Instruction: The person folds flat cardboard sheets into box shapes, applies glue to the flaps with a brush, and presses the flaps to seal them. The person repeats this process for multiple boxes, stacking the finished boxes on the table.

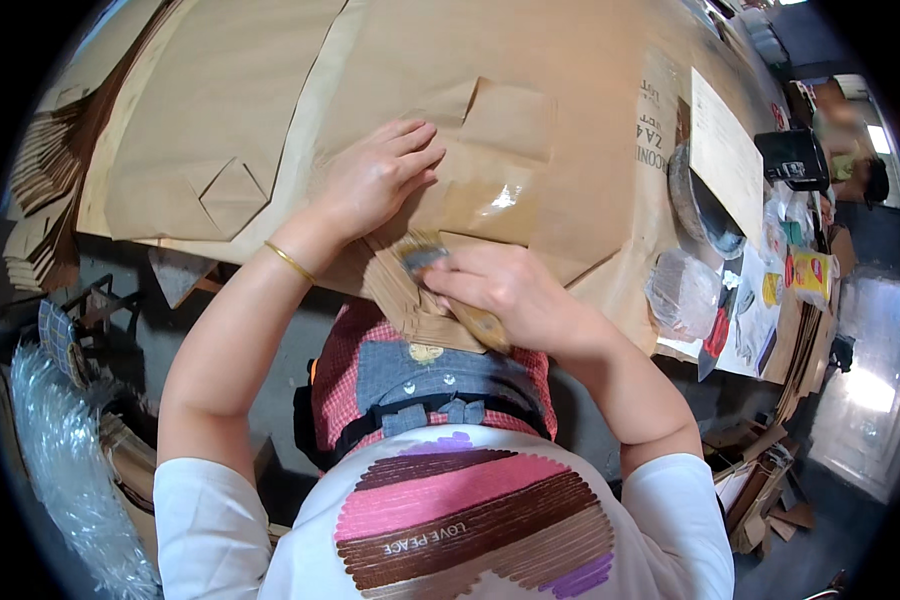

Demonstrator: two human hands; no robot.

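One brush (424, 256), center frame.
Your right hand (500, 283) pinches it; your left hand (375, 180), fingers slightly spread, rests on brown paper (570, 130), one bangle (289, 261) on that wrist.

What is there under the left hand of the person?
Brown paper shows around the left hand; whatever lies directly beneath its palm is covered and cannot be seen.

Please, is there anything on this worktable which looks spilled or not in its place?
One thing: the long red tool at right seems to poke past the edge of the pale table. The glossy, wet-looking patch on the brown paper sheet resembles a spill, but may be deliberate: the right hand holds a brown-handled bristle brush.
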